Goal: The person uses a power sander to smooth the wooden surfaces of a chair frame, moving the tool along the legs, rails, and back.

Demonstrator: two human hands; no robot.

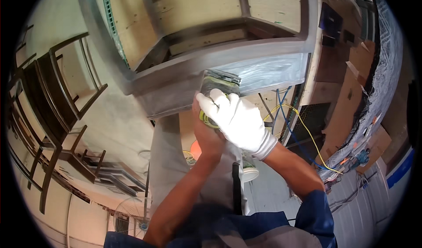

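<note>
Both my hands are closed round a green and black sander point(220, 80), whose square pad end rests on the front board point(272, 70) of a dark wooden furniture frame point(211, 56). My left hand point(207, 131), bare, grips the near left side of the tool. In a white glove, my right hand point(239, 121) lies over the top, and its fingers hide much of the body. To the right of the sander the board looks pale and streaked, as if dusty; on the left it is greyish brown. Grey cloth shows below my hands.
Dark wooden chair frames point(48, 98) stand along the left. A wire fan point(132, 215) is at the lower left. Blue and yellow hoses point(303, 116) run down on the right, near cardboard point(349, 103) and clear plastic wrap point(382, 81). A white bucket point(250, 174) sits below my right forearm.
</note>
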